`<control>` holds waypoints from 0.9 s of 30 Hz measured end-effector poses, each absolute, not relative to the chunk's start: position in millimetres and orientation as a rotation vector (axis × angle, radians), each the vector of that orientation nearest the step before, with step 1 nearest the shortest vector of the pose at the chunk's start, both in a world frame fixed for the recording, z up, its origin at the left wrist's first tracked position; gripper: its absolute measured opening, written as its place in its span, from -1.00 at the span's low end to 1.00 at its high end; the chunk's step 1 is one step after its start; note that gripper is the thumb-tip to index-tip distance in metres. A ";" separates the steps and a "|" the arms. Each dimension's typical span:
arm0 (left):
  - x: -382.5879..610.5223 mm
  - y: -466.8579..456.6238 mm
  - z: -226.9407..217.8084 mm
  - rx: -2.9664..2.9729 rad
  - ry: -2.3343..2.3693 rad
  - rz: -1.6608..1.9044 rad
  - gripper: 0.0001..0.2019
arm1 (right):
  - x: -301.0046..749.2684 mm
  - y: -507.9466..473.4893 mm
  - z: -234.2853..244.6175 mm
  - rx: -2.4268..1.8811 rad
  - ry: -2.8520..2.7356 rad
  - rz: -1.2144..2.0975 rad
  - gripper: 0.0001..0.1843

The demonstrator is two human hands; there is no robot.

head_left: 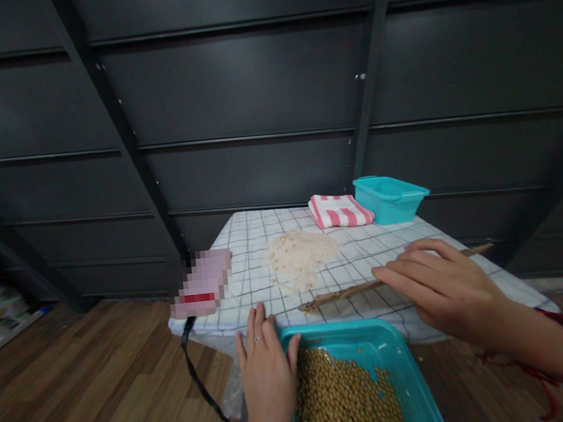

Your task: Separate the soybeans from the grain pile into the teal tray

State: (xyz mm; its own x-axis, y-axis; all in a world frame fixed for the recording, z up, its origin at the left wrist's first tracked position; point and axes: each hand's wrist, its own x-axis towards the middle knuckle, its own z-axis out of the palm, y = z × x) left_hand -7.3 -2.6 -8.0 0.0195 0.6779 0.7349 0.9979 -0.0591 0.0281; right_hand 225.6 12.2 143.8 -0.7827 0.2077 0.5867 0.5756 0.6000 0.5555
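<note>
My left hand (pixel 267 370) lies along the left rim of a teal tray (pixel 334 328), its fingers stretched out and the thumb over the rim. Many small, round, yellow-brown beans (pixel 344 399) fill much of the tray. A thin, rough wooden stick (pixel 345 293) is in my closed right hand (pixel 445 284), tilted slightly above the near side of the table. The stick's left tip is close to the tray's far rim. Beyond it, a pile of pale, crumbly grains (pixel 302 256) is spread over the checked tablecloth (pixel 253 231).
At the back right, a folded pink-and-white striped cloth (pixel 340 210) sits beside a turquoise basket (pixel 391 201). A pink, pixelated flat object (pixel 202 283) lies at the table's left edge, with a black strap (pixel 194 364) hanging down. A dark panelled wall (pixel 243 87) stands behind.
</note>
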 end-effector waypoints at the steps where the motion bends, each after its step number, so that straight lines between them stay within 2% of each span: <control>1: -7.2 -2.6 -8.0 -1.791 -1.711 -0.813 -0.62 | 225.5 11.0 144.0 -0.629 -2.365 -1.052 -0.65; 18: -7.2 -1.1 -8.0 -1.785 -1.702 -0.810 -0.60 | 230.1 2.6 140.8 -0.662 -2.432 -0.893 -0.69; 27: -6.1 -2.3 -6.7 -1.789 -1.707 -0.807 -0.60 | 224.9 4.9 145.1 -0.642 -2.374 -1.052 -0.68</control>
